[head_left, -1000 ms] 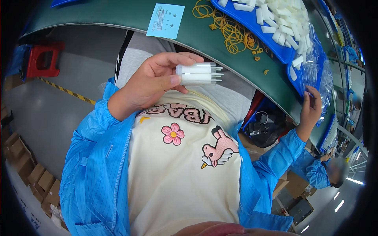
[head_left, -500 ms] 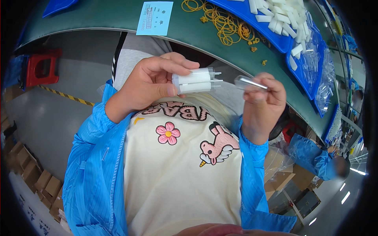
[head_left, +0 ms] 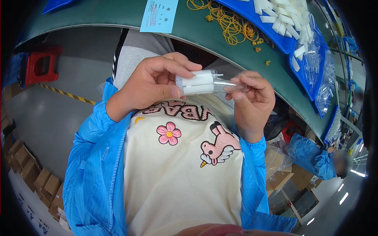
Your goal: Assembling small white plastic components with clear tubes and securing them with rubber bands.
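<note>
My left hand grips a bundle of clear plastic tubes with white cylinders inside, held sideways in front of my chest. Thin white sticks jut from the right end of that bundle. With thumb and fingers, my right hand pinches a clear tube. The tube's left end meets the bundle's lower right end, around or against one of the sticks; which one I cannot tell.
Beyond my hands runs a green table with a light blue slip and yellow rubber bands. Blue trays hold white pieces and clear tubes. A red stool stands left; another person is at right.
My right hand has moved left, bringing the clear tube from a gap away up to the bundle's right end. The left hand has barely shifted and keeps its grip.
</note>
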A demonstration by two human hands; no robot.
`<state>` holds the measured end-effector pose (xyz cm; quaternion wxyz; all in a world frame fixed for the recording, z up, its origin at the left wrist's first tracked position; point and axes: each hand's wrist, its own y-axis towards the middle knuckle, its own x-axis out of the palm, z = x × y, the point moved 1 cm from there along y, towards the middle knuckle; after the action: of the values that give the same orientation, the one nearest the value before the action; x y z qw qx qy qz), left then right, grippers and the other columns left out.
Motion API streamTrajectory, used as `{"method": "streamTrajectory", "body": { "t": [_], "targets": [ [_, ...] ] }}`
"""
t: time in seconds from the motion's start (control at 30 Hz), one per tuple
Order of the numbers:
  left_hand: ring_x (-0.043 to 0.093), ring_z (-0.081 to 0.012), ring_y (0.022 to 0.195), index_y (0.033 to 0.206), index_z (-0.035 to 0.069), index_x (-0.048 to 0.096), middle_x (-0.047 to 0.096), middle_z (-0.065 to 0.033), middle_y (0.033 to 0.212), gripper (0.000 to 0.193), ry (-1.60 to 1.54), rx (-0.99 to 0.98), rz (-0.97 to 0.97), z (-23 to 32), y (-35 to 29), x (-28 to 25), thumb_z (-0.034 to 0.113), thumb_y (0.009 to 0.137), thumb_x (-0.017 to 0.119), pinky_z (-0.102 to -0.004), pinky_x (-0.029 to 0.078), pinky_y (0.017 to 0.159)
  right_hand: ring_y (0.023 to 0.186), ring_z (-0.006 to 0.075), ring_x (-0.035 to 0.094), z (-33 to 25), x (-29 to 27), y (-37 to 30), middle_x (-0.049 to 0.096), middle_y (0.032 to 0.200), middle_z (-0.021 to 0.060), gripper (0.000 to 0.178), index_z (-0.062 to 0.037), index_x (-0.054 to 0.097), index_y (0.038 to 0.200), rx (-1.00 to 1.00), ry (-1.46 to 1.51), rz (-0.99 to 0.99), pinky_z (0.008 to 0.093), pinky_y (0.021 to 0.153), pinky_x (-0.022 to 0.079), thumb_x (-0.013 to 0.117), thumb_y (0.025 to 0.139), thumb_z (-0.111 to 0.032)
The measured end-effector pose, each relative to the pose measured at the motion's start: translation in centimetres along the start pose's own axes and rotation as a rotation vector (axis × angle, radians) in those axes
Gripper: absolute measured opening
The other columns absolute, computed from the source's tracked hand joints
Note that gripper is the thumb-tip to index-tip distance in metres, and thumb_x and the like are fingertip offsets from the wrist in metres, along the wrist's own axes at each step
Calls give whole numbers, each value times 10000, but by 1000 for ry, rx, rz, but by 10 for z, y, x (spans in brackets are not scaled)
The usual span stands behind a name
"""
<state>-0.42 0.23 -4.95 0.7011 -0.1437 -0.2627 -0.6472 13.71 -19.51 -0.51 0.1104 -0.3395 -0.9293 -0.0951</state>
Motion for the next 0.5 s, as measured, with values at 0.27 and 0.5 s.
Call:
{"method": "streamTrajectory", "body": {
  "t": [0.27, 0.5],
  "targets": [
    [560, -274, 1145, 1089, 19, 622, 494, -172, 1265, 326, 20, -1, 32, 1, -1, -2, 14, 776, 711, -385, 572, 892, 947, 245, 656, 10, 2, -7, 564, 1097, 174, 365, 36, 558, 1087, -52, -17, 5, 293, 772, 583, 658, 759, 161],
    [536, -209, 1130, 1139, 20, 651, 523, -128, 1216, 346, 205, -125, 3, 23, 0, 5, 24, 795, 691, -316, 464, 957, 935, 249, 658, 23, 5, -12, 553, 1107, 170, 362, 21, 555, 1091, -150, -1, 38, 294, 752, 588, 663, 770, 147]
  ]
}}
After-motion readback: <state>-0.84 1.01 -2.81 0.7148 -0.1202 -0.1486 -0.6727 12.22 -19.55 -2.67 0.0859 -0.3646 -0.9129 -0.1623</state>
